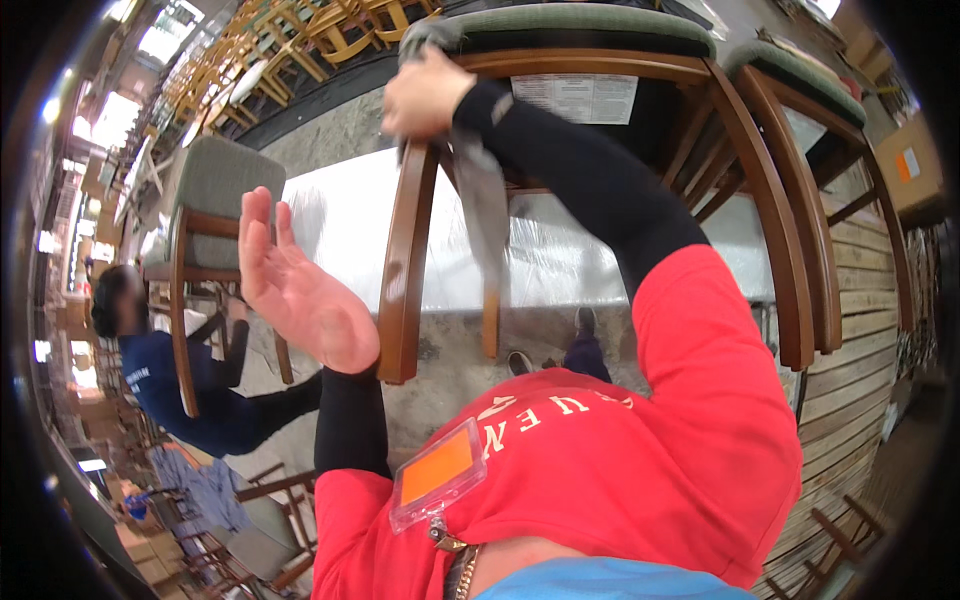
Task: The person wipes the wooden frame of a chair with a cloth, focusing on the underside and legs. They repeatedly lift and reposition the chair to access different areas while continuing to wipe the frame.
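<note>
Two hands: right hand [425, 95] grips a limp grey cloth [480, 190] against the brown wooden chair [405, 250]; left hand [300, 290] open.

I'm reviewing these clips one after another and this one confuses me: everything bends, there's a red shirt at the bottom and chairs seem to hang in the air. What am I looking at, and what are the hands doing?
There is no machine here: a person wears a wide fisheye camera on the head, looking down, so straight edges curve and their own red shirt fills the lower picture. The right hand, in a black sleeve, reaches up with a closed grip on a grey cloth that hangs against a wooden chair with a green padded seat. That chair sits raised in front of the person; a second similar chair is beside it. The left hand is open, palm showing, holding nothing, close to the chair's curved leg. At the left, another person in dark blue handles a different chair.
</note>
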The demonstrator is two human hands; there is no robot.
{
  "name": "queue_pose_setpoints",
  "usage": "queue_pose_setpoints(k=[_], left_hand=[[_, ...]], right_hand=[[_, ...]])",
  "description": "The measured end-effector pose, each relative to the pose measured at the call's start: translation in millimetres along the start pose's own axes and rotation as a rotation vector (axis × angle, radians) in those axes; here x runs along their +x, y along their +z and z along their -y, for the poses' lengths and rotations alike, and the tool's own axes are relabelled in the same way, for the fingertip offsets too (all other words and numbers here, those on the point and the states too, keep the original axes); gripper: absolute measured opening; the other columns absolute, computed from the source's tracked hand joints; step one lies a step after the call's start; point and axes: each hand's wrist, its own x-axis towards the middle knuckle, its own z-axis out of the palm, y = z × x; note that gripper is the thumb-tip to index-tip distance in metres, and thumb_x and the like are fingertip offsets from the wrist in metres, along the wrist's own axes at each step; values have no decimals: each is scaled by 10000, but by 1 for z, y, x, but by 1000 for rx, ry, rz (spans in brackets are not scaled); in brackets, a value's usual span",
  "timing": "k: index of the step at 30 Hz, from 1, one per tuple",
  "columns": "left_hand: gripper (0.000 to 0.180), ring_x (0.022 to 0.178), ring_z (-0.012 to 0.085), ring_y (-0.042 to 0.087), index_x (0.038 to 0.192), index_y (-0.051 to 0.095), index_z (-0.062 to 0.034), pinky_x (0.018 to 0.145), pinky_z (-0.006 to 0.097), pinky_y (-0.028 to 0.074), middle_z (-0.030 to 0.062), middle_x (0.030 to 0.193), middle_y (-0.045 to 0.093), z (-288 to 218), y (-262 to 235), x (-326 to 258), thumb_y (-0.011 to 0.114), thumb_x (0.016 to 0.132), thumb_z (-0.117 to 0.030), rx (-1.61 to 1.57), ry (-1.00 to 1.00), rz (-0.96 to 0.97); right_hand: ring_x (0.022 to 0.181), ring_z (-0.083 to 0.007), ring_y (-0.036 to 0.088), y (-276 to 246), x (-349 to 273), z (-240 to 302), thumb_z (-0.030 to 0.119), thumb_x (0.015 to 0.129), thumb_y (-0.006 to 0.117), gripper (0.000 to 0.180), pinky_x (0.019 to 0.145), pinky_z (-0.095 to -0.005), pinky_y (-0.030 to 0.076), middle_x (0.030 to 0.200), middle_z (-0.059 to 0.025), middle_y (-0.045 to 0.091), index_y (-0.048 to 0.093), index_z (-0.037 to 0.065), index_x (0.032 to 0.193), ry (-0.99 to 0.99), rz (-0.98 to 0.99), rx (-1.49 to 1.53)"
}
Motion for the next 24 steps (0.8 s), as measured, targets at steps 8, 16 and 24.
queue_pose_setpoints(k=[8, 16, 24], left_hand=[[604, 1330, 384, 502, 1376, 459, 40, 1143, 523, 324, 268, 1407, 530, -21, -74, 4, 486, 991, -425, 10, -120, -357], [534, 1305, 402, 526, 1353, 473, 55, 1126, 473, 373, 291, 1381, 536, -12, -74, 31, 383, 1052, -377, -126, -382, -315], [493, 1428, 261, 425, 1429, 494, -19, 1179, 443, 300, 142, 1492, 505, -13, -9, -3, 445, 1013, -277, -56, -664, 198]], right_hand=[[811, -371, 718, -11, 5, 54, 510, 888, 584, 536, 755, -473, 574, 801, -206, 722, 757, 10, 797, -132, 122, 170], [800, -283, 642, -45, -149, 210, 387, 735, 752, 309, 824, -434, 510, 769, -80, 642, 696, 85, 705, -636, -353, 773], [753, -385, 693, -4, -61, 2, 424, 854, 672, 411, 696, -457, 557, 749, -190, 695, 719, 24, 769, 160, -604, 261]])
